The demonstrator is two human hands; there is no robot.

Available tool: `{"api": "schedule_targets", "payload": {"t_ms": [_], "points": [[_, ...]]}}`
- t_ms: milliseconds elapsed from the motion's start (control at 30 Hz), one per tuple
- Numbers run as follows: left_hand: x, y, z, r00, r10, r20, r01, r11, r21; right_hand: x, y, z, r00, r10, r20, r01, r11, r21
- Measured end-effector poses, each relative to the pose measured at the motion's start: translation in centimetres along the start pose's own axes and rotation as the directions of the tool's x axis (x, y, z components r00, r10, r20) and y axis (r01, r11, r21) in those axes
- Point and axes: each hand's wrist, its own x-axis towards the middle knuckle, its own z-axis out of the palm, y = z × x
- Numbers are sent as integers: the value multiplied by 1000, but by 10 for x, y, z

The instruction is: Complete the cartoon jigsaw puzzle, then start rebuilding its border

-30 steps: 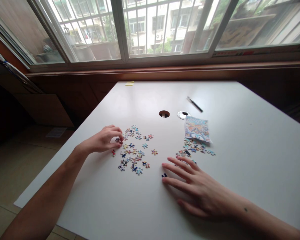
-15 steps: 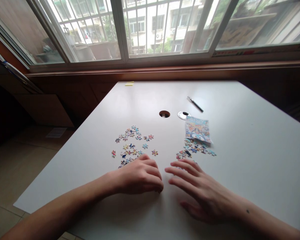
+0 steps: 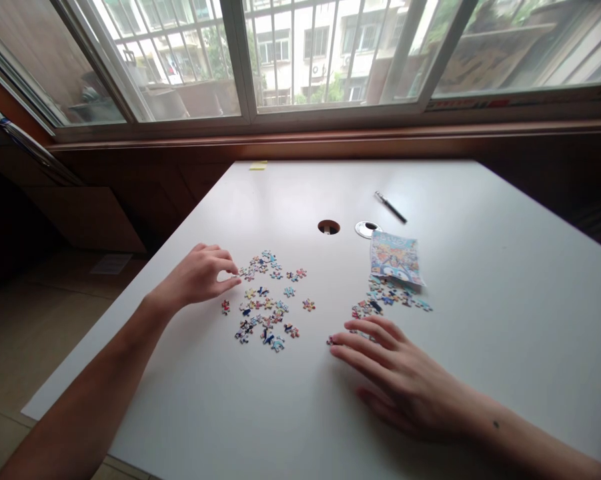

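Clearly, the puzzle pieces (image 3: 268, 304) are small and knobbly, printed in blue, yellow, red and white, lying loose in a scattered cluster left of centre, some touching, others apart. The left hand (image 3: 200, 272) is at that cluster's far left edge, thumb and forefinger a narrow gap apart; whether a piece sits between them I cannot tell. The right hand (image 3: 400, 377) is spread wide, a single piece (image 3: 330, 341) at its fingertips and a second batch of pieces (image 3: 390, 293) just beyond. A printed packet (image 3: 395, 257), pale blue with cartoon figures, lies against that batch (what it holds, if anything, is hidden). Behind are a round hole (image 3: 329, 227), a silver ring (image 3: 363, 229) and a dark pen (image 3: 391, 207), all on the white table (image 3: 205, 400). A barred window (image 3: 330, 60) faces pale buildings; tiled floor (image 3: 80, 327) shows at left.
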Motion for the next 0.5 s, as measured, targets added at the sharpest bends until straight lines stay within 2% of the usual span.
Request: {"api": "schedule_targets", "payload": {"t_ms": [67,133,333,433,500], "points": [[-2,-10,1,998,-44,50,46,999,-26,0,1,3,996,61,-58,-61,998,-9],[-3,-12,4,994,-67,84,74,994,-78,0,1,5,992,96,-82,-96,995,-6],[-5,-6,2,963,-177,206,216,958,-190,2,0,3,990,96,-103,-96,995,4],[-5,-1,-5,955,-170,241,230,942,-246,2,0,2,989,100,-109,-100,995,7],[-2,10,-9,968,-106,226,183,918,-352,2,0,3,990,101,-102,-101,995,13]]}}
